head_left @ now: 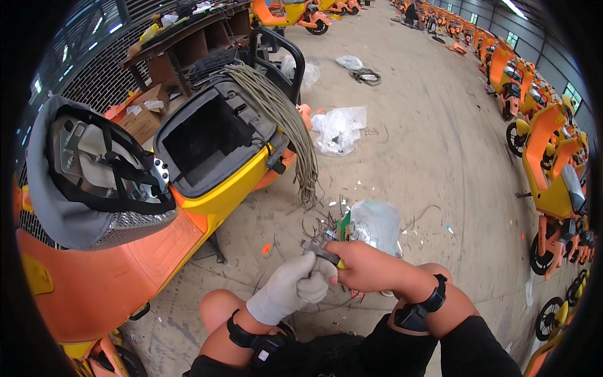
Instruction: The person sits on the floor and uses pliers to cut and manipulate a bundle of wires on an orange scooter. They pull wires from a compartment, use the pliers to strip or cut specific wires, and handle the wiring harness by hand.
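Observation:
My left hand (286,289), in a white glove, is curled closed in front of me. My bare right hand (364,267) meets it, fingers closed round a tool with a yellow-and-black handle (341,263), its kind mostly hidden. Just past the fingertips is a small dark grey metal piece (319,250); which hand bears it is hard to tell. Whatever lies inside the gloved fingers is hidden. Beyond the hands a whitish plastic bag (377,223) stands on the floor beside a heap of dark cut cable ties or wire bits (323,225).
At my left stands an orange-and-yellow scooter (125,264), its grey seat (53,182) tipped up and its black compartment (210,135) exposed. A bundle of cords (276,113) drapes over its rear. Clear plastic (339,129) lies ahead. More scooters (546,163) line the right side.

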`<state>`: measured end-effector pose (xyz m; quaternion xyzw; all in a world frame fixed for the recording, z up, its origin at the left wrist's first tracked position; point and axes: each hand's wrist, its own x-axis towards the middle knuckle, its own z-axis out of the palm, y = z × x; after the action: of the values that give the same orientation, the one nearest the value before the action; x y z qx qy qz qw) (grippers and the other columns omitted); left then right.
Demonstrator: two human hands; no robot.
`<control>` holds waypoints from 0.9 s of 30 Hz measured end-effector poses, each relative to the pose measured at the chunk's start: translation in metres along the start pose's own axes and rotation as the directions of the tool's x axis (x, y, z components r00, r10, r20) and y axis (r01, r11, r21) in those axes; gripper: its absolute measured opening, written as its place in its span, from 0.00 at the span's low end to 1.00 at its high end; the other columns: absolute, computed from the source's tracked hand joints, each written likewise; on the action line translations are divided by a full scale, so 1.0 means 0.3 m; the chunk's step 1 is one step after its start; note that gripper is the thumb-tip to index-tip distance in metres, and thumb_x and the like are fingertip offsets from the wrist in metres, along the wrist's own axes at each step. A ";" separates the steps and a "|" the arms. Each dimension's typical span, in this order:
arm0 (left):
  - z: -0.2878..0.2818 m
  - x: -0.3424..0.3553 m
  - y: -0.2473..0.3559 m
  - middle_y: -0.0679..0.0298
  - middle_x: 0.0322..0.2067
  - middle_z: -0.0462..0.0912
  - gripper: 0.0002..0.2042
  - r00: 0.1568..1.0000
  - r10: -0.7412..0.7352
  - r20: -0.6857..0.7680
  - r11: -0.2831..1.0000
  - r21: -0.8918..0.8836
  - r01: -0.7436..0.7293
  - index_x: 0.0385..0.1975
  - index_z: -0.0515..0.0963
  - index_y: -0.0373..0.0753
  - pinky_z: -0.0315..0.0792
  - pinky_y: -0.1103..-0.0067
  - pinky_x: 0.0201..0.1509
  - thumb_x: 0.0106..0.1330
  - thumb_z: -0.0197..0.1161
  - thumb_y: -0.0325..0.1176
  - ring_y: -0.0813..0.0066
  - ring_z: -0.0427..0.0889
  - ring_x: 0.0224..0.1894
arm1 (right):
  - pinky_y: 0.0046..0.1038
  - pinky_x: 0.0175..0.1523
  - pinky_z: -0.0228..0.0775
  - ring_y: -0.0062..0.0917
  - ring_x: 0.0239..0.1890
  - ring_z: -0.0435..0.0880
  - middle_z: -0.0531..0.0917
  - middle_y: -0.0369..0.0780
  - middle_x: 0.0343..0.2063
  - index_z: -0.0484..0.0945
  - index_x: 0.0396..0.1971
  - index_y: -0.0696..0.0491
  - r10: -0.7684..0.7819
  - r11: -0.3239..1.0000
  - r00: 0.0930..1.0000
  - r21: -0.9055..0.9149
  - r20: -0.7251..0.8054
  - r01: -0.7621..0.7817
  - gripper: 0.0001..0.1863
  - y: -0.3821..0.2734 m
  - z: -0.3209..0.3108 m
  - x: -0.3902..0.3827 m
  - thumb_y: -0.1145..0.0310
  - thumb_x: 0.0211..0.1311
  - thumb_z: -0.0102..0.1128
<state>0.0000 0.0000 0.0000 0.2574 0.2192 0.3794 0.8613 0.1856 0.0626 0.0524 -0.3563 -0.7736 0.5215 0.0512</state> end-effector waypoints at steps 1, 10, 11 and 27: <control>0.000 0.008 -0.011 0.79 0.10 0.50 0.33 0.999 0.051 0.006 0.998 -0.046 -0.050 0.36 0.75 0.30 0.48 0.82 0.19 0.73 0.36 0.60 0.84 0.48 0.12 | 0.39 0.38 0.72 0.50 0.35 0.81 0.81 0.55 0.28 0.73 0.47 0.58 -0.017 0.999 0.999 -0.035 -0.047 0.016 0.18 -0.004 0.004 -0.005 0.68 0.58 0.62; -0.034 0.006 -0.028 0.77 0.09 0.51 0.36 0.971 0.213 -0.105 0.975 0.087 -0.204 0.25 0.76 0.33 0.46 0.81 0.18 0.71 0.35 0.64 0.83 0.48 0.12 | 0.39 0.35 0.72 0.47 0.30 0.80 0.79 0.53 0.23 0.72 0.44 0.60 -0.161 0.984 0.981 -0.089 -0.107 0.151 0.15 0.009 0.023 0.050 0.72 0.58 0.58; -0.038 0.008 -0.033 0.76 0.09 0.51 0.36 0.966 0.229 -0.121 0.969 0.122 -0.214 0.24 0.76 0.34 0.46 0.81 0.18 0.71 0.35 0.64 0.83 0.48 0.12 | 0.39 0.33 0.71 0.45 0.26 0.80 0.78 0.52 0.21 0.72 0.44 0.60 -0.208 0.974 0.969 -0.119 -0.132 0.193 0.14 0.024 0.029 0.055 0.72 0.58 0.58; -0.022 0.009 0.010 0.71 0.19 0.59 0.21 0.993 0.116 -0.010 0.988 -0.097 -0.116 0.41 0.72 0.31 0.53 0.80 0.25 0.75 0.44 0.46 0.80 0.57 0.21 | 0.43 0.40 0.71 0.51 0.36 0.79 0.78 0.53 0.28 0.72 0.37 0.62 -0.270 0.920 0.953 -0.327 -0.135 0.215 0.11 0.011 -0.009 0.027 0.72 0.57 0.58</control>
<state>-0.0037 0.0055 -0.0038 0.2265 0.1869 0.4398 0.8488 0.1826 0.0704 0.0484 -0.3061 -0.8759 0.3501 0.1283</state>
